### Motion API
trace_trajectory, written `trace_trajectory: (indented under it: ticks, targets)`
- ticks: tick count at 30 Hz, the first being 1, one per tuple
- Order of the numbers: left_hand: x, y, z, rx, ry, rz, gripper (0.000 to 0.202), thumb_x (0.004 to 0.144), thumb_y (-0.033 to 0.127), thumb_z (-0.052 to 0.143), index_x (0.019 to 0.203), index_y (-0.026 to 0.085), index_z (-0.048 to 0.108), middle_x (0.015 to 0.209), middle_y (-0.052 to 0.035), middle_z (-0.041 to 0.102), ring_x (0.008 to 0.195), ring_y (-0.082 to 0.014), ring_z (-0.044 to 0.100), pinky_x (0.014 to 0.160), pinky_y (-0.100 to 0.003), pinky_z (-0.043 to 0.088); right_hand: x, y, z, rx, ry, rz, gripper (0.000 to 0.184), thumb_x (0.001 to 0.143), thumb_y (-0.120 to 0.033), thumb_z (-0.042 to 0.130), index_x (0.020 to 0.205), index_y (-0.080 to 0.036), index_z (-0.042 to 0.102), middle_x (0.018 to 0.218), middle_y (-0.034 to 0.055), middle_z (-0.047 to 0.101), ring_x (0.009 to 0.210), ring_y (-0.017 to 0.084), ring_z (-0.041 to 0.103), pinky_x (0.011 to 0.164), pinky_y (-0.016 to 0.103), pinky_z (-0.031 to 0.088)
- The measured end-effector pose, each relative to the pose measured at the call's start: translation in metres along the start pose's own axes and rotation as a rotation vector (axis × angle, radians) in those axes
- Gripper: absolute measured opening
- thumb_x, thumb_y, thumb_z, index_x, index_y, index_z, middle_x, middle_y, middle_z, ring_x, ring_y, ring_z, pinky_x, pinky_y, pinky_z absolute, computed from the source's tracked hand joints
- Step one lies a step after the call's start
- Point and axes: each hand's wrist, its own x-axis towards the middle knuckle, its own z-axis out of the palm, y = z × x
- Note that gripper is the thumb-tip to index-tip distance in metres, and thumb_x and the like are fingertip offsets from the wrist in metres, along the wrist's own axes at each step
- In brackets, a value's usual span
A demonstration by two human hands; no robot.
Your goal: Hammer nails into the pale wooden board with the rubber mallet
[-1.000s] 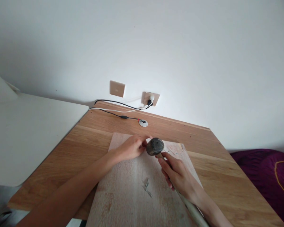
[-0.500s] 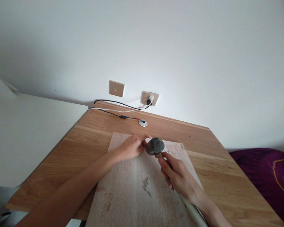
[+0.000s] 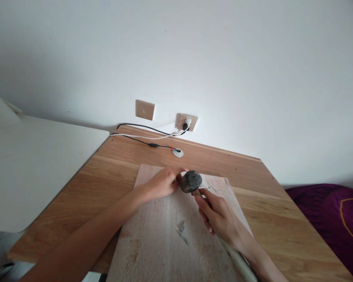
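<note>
My right hand (image 3: 219,211) is wrapped round the handle of a rubber mallet (image 3: 191,181), close below its dark head. The handle's pale lower end runs under my forearm. At the far part of a whitish wooden board (image 3: 153,243), my left hand (image 3: 166,181) rests with fingers bent and pinched together. The mallet head sits right beside those fingertips and hides what they hold, if anything. A few small metal nails (image 3: 182,232) lie loose on the middle of the board. Further metal nails (image 3: 218,190) are near its far right corner, beyond my right hand.
Under the board is a wooden desk (image 3: 259,203) against a white wall. Cables (image 3: 141,137) run along its back to a wall socket (image 3: 191,122) and a round cable hole (image 3: 177,152). A white surface (image 3: 47,164) stands at left, purple fabric (image 3: 317,211) at right.
The mallet head has shifted slightly left and down, toward my left fingertips, and my right hand has moved with it. My left hand has stayed in place.
</note>
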Motion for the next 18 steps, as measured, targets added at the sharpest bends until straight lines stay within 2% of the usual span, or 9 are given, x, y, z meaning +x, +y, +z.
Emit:
trace_trajectory:
  ticks: [3, 8, 13, 18]
  targets:
    - [-0.001, -0.001, 0.001, 0.011, -0.007, -0.032, 0.056, 0.08, 0.0, 0.06, 0.133, 0.018, 0.062, 0.094, -0.0046, 0.077, 0.085, -0.02, 0.072, 0.081, -0.03, 0.053, 0.0, 0.001, -0.004, 0.037, 0.047, 0.001, 0.043, 0.102, -0.06, 0.04, 0.103, -0.02, 0.055, 0.053, -0.0095, 0.048, 0.038, 0.009, 0.049, 0.038, 0.019, 0.039]
    - [-0.002, 0.003, 0.0, 0.09, -0.018, -0.046, 0.059, 0.078, 0.004, 0.065, 0.136, 0.019, 0.06, 0.096, -0.004, 0.077, 0.088, -0.0207, 0.071, 0.085, -0.032, 0.053, -0.003, -0.001, -0.011, 0.054, 0.114, -0.022, 0.044, 0.101, -0.062, 0.042, 0.107, -0.02, 0.054, 0.054, -0.0099, 0.048, 0.038, 0.009, 0.048, 0.037, 0.019, 0.037]
    - [-0.001, 0.007, -0.001, 0.096, -0.017, -0.068, 0.056, 0.081, 0.005, 0.066, 0.135, 0.019, 0.06, 0.093, -0.0032, 0.077, 0.086, -0.02, 0.072, 0.082, -0.03, 0.053, -0.002, -0.002, -0.009, 0.055, 0.072, -0.027, 0.043, 0.102, -0.061, 0.039, 0.106, -0.02, 0.052, 0.055, -0.01, 0.049, 0.038, 0.008, 0.049, 0.038, 0.019, 0.039]
    - [-0.001, 0.004, 0.0, 0.069, 0.002, -0.045, 0.059, 0.081, 0.001, 0.064, 0.137, 0.021, 0.059, 0.093, -0.002, 0.078, 0.083, -0.018, 0.073, 0.079, -0.027, 0.053, -0.002, -0.002, -0.004, -0.02, 0.021, 0.002, 0.038, 0.103, -0.056, 0.039, 0.098, -0.021, 0.052, 0.054, -0.0093, 0.049, 0.039, 0.009, 0.051, 0.038, 0.019, 0.04]
